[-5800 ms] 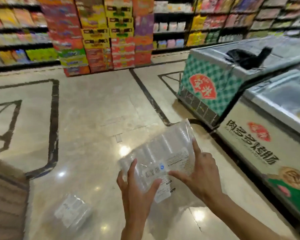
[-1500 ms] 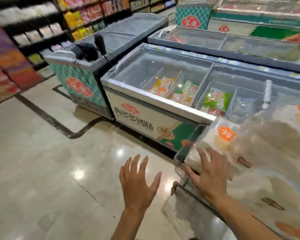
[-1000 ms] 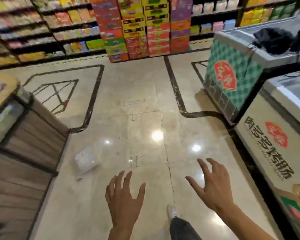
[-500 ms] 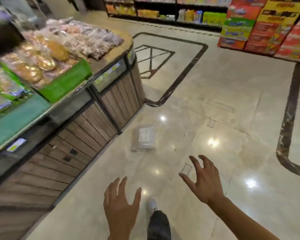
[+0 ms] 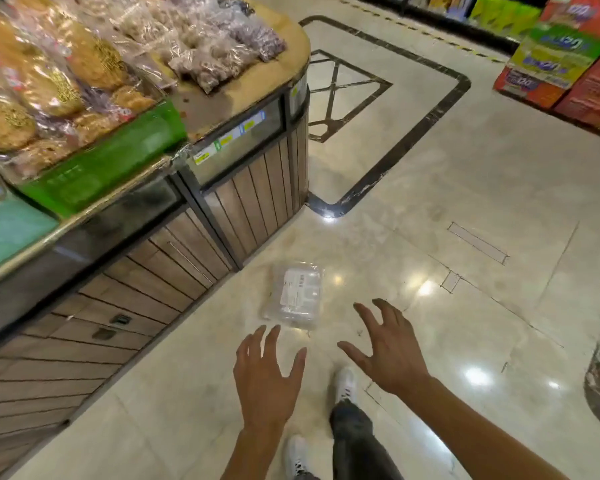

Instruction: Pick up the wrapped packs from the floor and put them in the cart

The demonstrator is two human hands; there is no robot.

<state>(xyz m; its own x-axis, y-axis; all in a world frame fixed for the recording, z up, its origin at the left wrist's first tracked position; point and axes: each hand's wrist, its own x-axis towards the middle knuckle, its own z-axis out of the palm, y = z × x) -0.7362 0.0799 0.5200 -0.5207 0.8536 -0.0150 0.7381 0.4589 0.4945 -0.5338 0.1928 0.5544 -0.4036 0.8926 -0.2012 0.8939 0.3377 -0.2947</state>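
Observation:
A clear wrapped pack [image 5: 296,295] with a white label lies flat on the shiny floor, close to the foot of a wooden display counter. My left hand [image 5: 265,377] hovers just below the pack, fingers spread and holding nothing. My right hand [image 5: 388,349] is stretched out to the pack's right, fingers spread and slightly bent, also holding nothing. Neither hand touches the pack. The cart is out of view.
The wooden display counter [image 5: 201,216] with bagged baked goods on top fills the left side. Stacked coloured boxes [image 5: 565,64] stand at the far right. My white shoes [image 5: 345,384] and a dark trouser leg show below my hands. Pale floor lies around the pack.
The view has turned from the cart and freezers to the floor by the counter. The pack has come nearer, and both open hands now reach toward it.

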